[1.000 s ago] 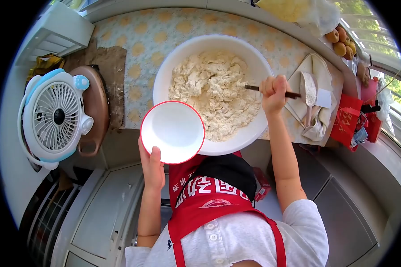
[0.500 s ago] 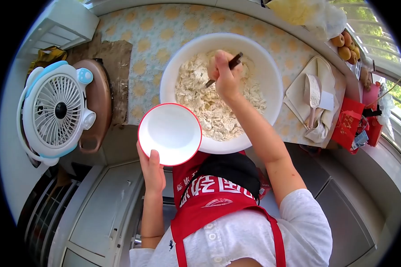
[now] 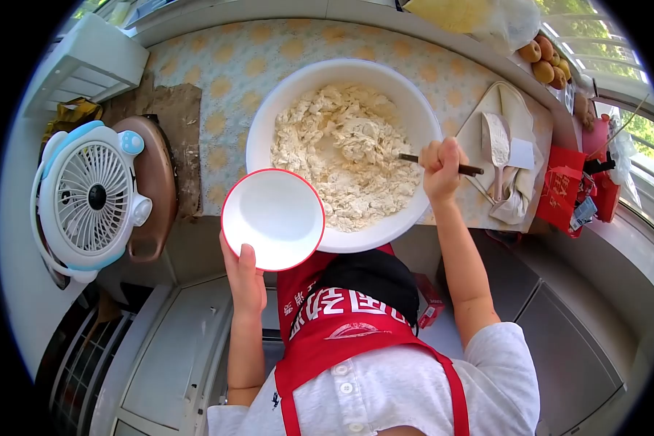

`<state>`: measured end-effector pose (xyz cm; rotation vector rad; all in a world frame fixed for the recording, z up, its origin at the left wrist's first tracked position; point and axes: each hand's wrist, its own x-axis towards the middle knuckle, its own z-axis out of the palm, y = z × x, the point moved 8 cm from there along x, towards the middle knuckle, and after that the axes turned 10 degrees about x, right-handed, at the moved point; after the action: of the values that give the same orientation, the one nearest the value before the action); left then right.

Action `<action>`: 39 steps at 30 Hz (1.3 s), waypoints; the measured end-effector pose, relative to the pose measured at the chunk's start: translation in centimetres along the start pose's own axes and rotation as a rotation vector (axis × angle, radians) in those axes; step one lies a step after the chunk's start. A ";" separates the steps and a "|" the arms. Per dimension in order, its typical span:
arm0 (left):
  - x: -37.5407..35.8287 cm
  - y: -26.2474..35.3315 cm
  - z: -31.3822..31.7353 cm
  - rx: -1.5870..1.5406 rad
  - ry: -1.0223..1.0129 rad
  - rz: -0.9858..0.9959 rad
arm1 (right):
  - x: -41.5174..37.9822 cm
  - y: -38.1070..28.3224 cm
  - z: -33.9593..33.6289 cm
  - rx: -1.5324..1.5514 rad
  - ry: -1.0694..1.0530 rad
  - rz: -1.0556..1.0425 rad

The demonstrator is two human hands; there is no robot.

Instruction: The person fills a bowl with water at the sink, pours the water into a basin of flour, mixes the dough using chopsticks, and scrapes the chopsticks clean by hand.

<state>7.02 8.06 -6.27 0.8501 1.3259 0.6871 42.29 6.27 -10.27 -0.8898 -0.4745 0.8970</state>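
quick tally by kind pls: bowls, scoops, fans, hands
Bowls: 2 (large round white basin, small white red-rimmed bowl)
Scoops: 1 (pale long-handled scoop)
Fans: 1 (round white-and-blue plastic fan)
Hands: 2 (left hand, right hand)
Total: 6

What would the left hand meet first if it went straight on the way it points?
The small bowl in the left hand would likely meet the basin first, though depth is unclear and it may pass above.

One basin [image 3: 263, 138], one bowl [image 3: 272, 216], one fan [image 3: 97, 197]
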 end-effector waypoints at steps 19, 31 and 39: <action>-0.1 0.4 -0.3 -0.028 0.047 0.014 | 10.9 2.3 11.7 -0.067 -0.332 -0.093; 1.6 0.3 -0.2 0.038 0.016 0.011 | 6.5 -1.5 0.2 -0.032 0.069 -0.140; 1.2 1.0 -0.6 0.063 0.065 0.019 | 8.7 10.3 17.1 -0.062 -0.160 0.016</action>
<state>6.66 9.62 -6.11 0.8987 1.4060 0.6960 30.64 24.58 -9.15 -0.8827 -0.6369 0.9766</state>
